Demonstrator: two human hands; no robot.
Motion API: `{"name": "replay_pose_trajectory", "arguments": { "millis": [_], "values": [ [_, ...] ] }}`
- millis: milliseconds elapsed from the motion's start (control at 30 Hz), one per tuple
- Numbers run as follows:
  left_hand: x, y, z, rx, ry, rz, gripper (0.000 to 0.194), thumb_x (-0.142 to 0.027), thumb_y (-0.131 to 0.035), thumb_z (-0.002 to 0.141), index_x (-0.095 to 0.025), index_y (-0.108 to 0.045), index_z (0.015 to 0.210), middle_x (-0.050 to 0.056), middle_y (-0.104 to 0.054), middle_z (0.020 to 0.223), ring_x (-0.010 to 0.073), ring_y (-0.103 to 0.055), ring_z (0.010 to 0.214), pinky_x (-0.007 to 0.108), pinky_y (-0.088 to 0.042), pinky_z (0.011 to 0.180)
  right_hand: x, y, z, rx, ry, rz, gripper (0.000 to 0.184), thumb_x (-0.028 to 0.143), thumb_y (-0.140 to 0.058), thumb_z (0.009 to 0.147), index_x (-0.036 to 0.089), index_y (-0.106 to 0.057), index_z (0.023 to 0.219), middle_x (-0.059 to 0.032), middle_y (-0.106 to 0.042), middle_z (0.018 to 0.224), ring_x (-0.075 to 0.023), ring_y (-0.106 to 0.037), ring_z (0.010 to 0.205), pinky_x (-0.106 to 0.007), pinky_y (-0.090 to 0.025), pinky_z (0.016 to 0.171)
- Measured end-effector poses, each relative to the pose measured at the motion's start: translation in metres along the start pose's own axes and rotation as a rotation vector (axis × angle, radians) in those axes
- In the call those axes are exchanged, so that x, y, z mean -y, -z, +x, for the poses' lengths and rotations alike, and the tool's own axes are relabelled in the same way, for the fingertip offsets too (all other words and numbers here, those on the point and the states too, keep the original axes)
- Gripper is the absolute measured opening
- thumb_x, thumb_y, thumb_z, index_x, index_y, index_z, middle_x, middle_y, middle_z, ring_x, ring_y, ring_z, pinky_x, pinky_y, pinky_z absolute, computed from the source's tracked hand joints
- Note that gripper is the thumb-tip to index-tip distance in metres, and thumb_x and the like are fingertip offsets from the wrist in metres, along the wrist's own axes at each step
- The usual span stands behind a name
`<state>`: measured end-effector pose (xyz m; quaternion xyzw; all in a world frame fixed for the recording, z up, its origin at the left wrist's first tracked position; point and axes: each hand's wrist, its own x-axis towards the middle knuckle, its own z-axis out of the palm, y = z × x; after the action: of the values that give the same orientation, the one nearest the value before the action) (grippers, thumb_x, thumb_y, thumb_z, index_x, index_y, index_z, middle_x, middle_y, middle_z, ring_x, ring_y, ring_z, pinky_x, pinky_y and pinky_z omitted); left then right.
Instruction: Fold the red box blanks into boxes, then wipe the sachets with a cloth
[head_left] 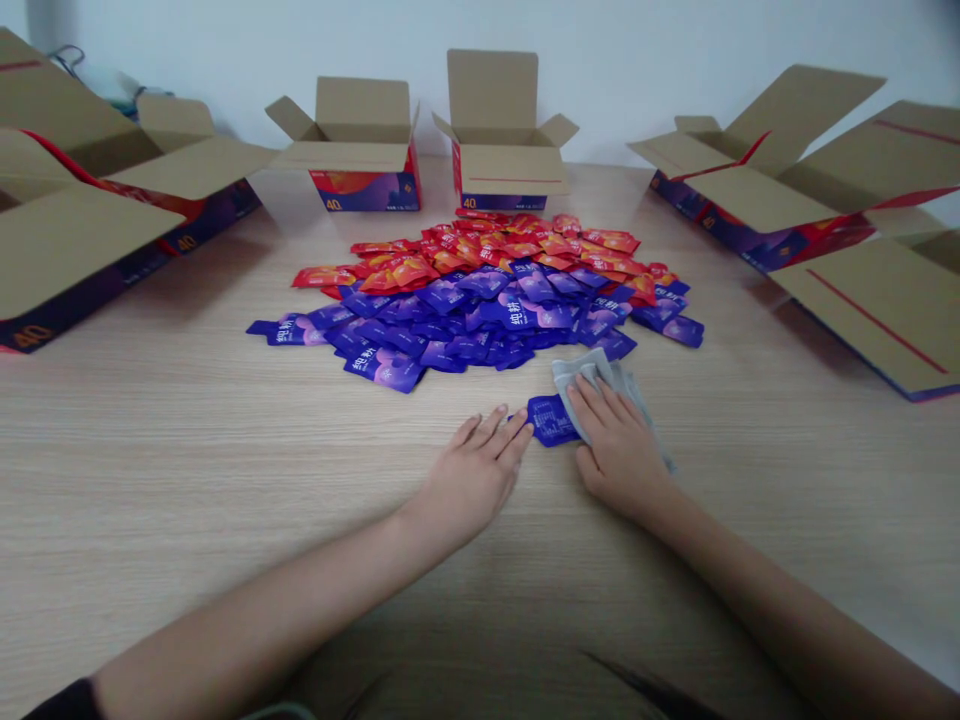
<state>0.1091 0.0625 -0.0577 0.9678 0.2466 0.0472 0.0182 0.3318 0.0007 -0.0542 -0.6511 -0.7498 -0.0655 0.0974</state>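
Observation:
A single purple sachet lies flat on the table, its side with small printed text facing up. The fingers of my left hand are stretched out, with the tips touching the sachet's left end. My right hand holds a folded grey cloth down over the sachet's right part, which is hidden beneath it. Just beyond both hands is a heap of purple sachets, overlapping one another. Behind them lie many red and orange sachets.
Open cardboard boxes surround the heap: a box and another box at the back, a box among those on the left, and a box among those on the right. The wooden table meets a pale wall.

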Motion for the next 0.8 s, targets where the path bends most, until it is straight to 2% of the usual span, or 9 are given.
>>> {"name": "replay_pose_trajectory", "arguments": {
  "millis": [133,233,333,433,533,600,700,800],
  "values": [
    [0.001,-0.002,0.000,-0.041,0.007,0.000,0.045,-0.024,-0.034,0.101,-0.016,-0.045,0.144,0.007,-0.042,0.152,0.0252,-0.037,0.141,0.044,-0.035,0.111,0.030,-0.001,0.013,0.033,0.131,0.050,0.065,0.018,-0.045,0.078,0.002,-0.045,0.142,-0.0192,-0.037,0.153,-0.0321,-0.033,0.141,-0.049,-0.030,0.115],
    [0.002,0.000,-0.001,-0.035,0.007,-0.014,0.044,-0.026,-0.033,0.102,-0.016,-0.047,0.143,0.008,-0.045,0.150,0.0248,-0.039,0.141,0.043,-0.036,0.111,0.038,-0.002,0.017,0.052,0.159,0.083,0.069,0.018,-0.044,0.078,0.000,-0.042,0.144,-0.0197,-0.034,0.155,-0.0306,-0.031,0.142,-0.048,-0.028,0.115],
    [0.003,0.001,-0.001,-0.024,0.003,-0.029,0.045,-0.026,-0.034,0.102,-0.017,-0.043,0.145,0.006,-0.041,0.153,0.0244,-0.038,0.141,0.043,-0.036,0.111,0.028,0.000,0.012,0.059,0.108,0.071,0.070,0.019,-0.044,0.077,0.004,-0.041,0.145,-0.0158,-0.033,0.156,-0.0312,-0.030,0.142,-0.052,-0.029,0.114],
    [0.004,0.003,0.000,-0.003,-0.004,-0.042,0.046,-0.026,-0.036,0.101,-0.018,-0.041,0.147,0.005,-0.037,0.155,0.0248,-0.036,0.142,0.043,-0.036,0.111,0.004,0.001,0.000,0.041,0.004,0.046,0.070,0.018,-0.044,0.077,0.005,-0.040,0.146,-0.0148,-0.035,0.156,-0.0335,-0.031,0.141,-0.056,-0.033,0.110],
    [0.006,0.003,0.000,0.004,-0.010,-0.056,0.047,-0.026,-0.037,0.101,-0.018,-0.041,0.147,0.005,-0.037,0.156,0.0251,-0.035,0.142,0.043,-0.035,0.111,-0.022,0.002,-0.009,0.014,-0.024,0.085,0.069,0.018,-0.046,0.079,0.003,-0.038,0.146,-0.0168,-0.036,0.154,-0.0336,-0.029,0.142,-0.056,-0.034,0.111],
    [0.008,0.002,-0.001,-0.002,-0.016,-0.062,0.047,-0.026,-0.037,0.101,-0.018,-0.041,0.147,0.005,-0.036,0.156,0.0250,-0.035,0.142,0.043,-0.034,0.112,-0.034,0.001,-0.012,-0.008,-0.019,0.135,0.069,0.016,-0.048,0.079,0.007,-0.040,0.146,-0.0153,-0.038,0.154,-0.0319,-0.031,0.141,-0.054,-0.034,0.112],
    [0.008,0.001,-0.001,-0.016,-0.025,-0.062,0.047,-0.027,-0.037,0.101,-0.019,-0.040,0.147,0.005,-0.035,0.156,0.0252,-0.035,0.143,0.042,-0.033,0.112,-0.037,-0.001,-0.011,-0.043,-0.056,0.203,0.069,0.013,-0.046,0.079,0.015,-0.040,0.148,-0.0115,-0.042,0.151,-0.0295,-0.034,0.141,-0.053,-0.035,0.113],
    [0.007,0.000,-0.001,-0.011,-0.023,-0.052,0.047,-0.026,-0.037,0.101,-0.018,-0.041,0.147,0.006,-0.036,0.156,0.0264,-0.035,0.142,0.043,-0.034,0.111,-0.029,-0.005,-0.007,-0.057,-0.094,0.254,0.071,0.010,-0.041,0.082,0.017,-0.032,0.152,-0.0117,-0.043,0.151,-0.0285,-0.034,0.142,-0.055,-0.036,0.112]
  ]
}}
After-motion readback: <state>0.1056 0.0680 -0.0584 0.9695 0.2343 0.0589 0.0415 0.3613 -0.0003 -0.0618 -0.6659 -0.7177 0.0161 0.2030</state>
